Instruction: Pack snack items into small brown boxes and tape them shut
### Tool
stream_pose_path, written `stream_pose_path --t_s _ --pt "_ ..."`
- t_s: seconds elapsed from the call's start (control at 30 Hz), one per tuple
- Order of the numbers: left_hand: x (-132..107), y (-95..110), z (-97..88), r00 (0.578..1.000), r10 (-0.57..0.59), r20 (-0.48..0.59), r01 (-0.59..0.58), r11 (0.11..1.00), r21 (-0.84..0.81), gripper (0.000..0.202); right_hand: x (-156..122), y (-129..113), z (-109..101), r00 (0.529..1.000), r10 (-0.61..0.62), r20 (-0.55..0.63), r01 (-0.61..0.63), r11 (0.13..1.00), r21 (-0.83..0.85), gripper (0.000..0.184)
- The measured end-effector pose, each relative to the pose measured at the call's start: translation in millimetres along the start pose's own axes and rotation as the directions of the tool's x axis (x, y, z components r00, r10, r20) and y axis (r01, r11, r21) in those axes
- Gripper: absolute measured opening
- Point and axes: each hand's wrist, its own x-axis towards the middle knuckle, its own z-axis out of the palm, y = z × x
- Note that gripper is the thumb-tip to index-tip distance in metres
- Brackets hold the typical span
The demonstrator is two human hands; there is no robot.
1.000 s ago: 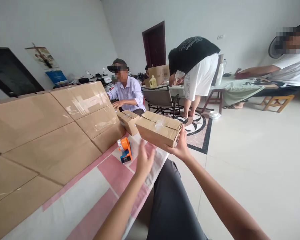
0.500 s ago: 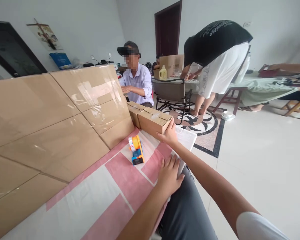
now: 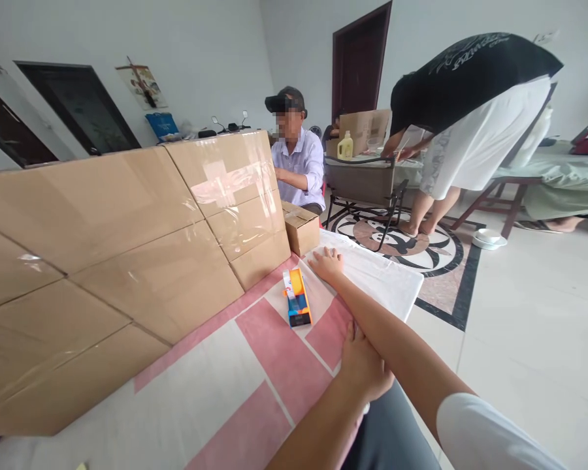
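My right hand (image 3: 326,264) lies on the pink and white tablecloth (image 3: 269,339) with its fingers spread, holding nothing. Just beyond it stands a small cardboard box (image 3: 302,234), close to the end of a big stack of taped cardboard boxes (image 3: 157,254); a gap separates hand and box. At the table's near edge rests my left hand (image 3: 365,365), open on the cloth and partly covered by my right forearm. An orange and blue tape dispenser (image 3: 298,300) with a tape roll sits on the cloth, left of both hands.
Behind the stack sits a person in a cap and light shirt (image 3: 301,163). Further right another person in a black top (image 3: 470,78) bends over a table, beside a folding chair (image 3: 362,179). A white bowl (image 3: 489,238) is on the tiled floor.
My right hand has come off the nearer small box and onto the cloth; only one small box shows now. My left hand has moved under the right forearm. The view has turned left.
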Motion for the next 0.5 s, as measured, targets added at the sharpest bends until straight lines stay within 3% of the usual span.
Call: stream_pose_path --t_s 0.17,0.23,0.3,0.37,0.4,0.43,0.47,0.5 --pt "-0.6 7.4 -1.6 0.99 0.137 0.027 -0.14 0.981 0.131 0.029 -7.8 9.5 -6.6 0.999 -0.053 -0.003 0.053 0.998 -0.016 0.05" --pt "-10.6 10.6 -11.7 0.985 0.164 0.042 -0.169 0.975 0.147 0.021 -12.0 10.4 -11.3 0.998 -0.07 -0.007 0.07 0.997 -0.015 0.048" --pt "-33.3 7.0 -38.6 0.977 0.212 -0.022 -0.205 0.963 0.177 0.019 -16.0 10.0 -14.3 0.997 -0.08 -0.012 0.079 0.997 -0.021 0.049" --pt "-75.1 -6.5 -86.1 0.938 0.268 -0.218 -0.208 0.942 0.263 0.016 -16.9 9.0 -15.9 0.996 -0.085 -0.012 0.085 0.996 -0.036 0.051" --pt "-104.7 -16.8 -116.2 0.898 0.269 -0.348 -0.155 0.934 0.322 0.011 -15.6 8.6 -16.2 0.996 -0.085 -0.01 0.085 0.995 -0.043 0.053" --pt "-139.5 -28.9 -148.8 0.838 0.213 -0.502 -0.027 0.936 0.351 0.01 -13.3 8.4 -16.4 0.996 -0.088 -0.008 0.087 0.995 -0.049 0.055" --pt "-178.5 -42.4 -182.2 0.736 0.116 -0.666 0.165 0.924 0.344 0.012 -10.3 8.4 -16.2 0.996 -0.09 -0.004 0.09 0.995 -0.052 0.056" --pt "-219.5 -57.2 -215.2 0.565 0.001 -0.825 0.41 0.868 0.282 0.014 -7.1 8.7 -15.7 0.996 -0.092 -0.005 0.092 0.994 -0.054 0.057"
